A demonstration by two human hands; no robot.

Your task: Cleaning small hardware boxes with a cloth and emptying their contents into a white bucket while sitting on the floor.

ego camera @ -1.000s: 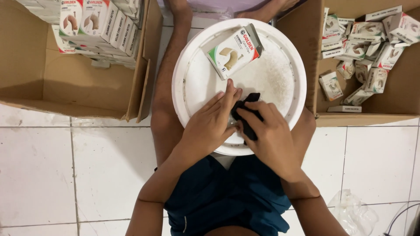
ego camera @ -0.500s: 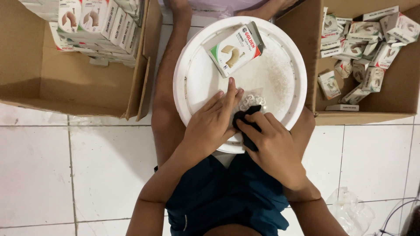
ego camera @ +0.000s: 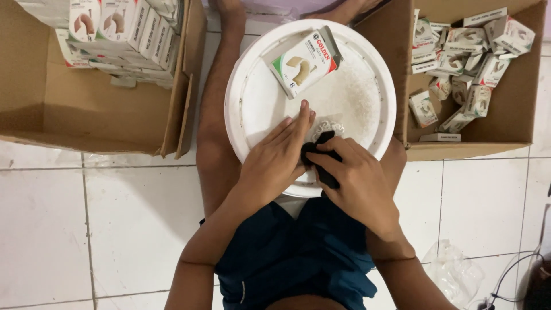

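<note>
A round white lid (ego camera: 252, 103) rests on my lap as a work surface. On it lies a small white-and-green product box (ego camera: 303, 62) and a pile of small white pieces (ego camera: 353, 92). My left hand (ego camera: 275, 161) and my right hand (ego camera: 356, 183) meet at the lid's near edge. Together they pinch a small black object (ego camera: 321, 158) with a bit of white ringed material (ego camera: 327, 126) at its tip. My right hand wraps the black object from below, and the left fingers press on its top.
An open cardboard box (ego camera: 86, 109) at the left holds stacked white product boxes (ego camera: 115, 28). Another cardboard box (ego camera: 516, 109) at the right holds several loose small boxes (ego camera: 465, 63). A crumpled clear plastic bag (ego camera: 453, 270) and a cable lie on the white tiled floor at lower right.
The white ringed material has appeared at the black object's tip between my fingers. Both hands have stayed at the lid's near edge, shifting only slightly.
</note>
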